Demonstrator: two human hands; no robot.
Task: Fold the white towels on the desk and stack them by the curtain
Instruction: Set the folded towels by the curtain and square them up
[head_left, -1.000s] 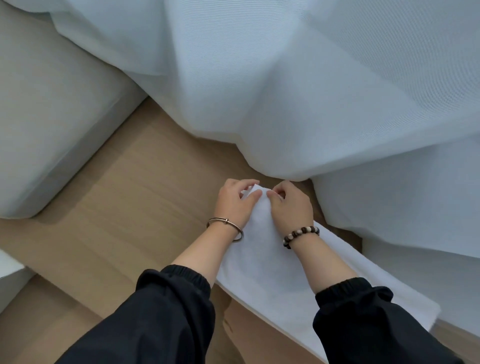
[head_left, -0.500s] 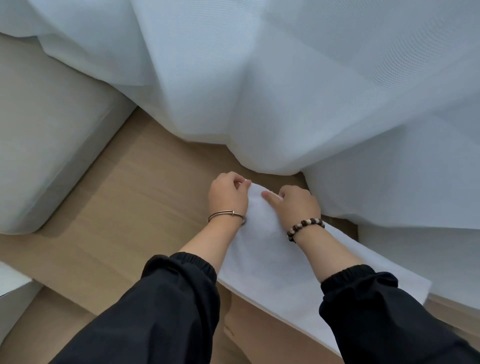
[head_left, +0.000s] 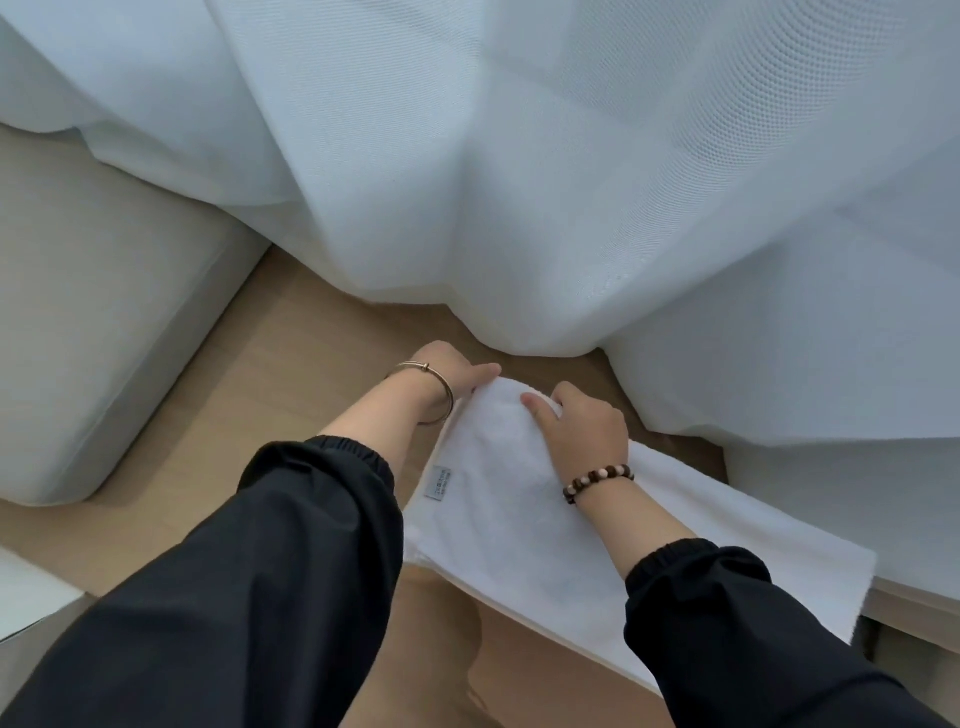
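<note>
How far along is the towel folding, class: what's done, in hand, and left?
Done: one white towel lies by the curtain, seemingly folded into a long layered strip. In hand: left hand and right hand grip its far end. Left: it overhangs the desk edge, so shorter folds remain; no stack is visible.

I see the towel (head_left: 519, 525) on the desk (head_left: 291, 374), its near edge over the desk's front. The curtain (head_left: 519, 182) hangs just behind its far end, and a cushion (head_left: 104, 312) sits at the left.
</note>
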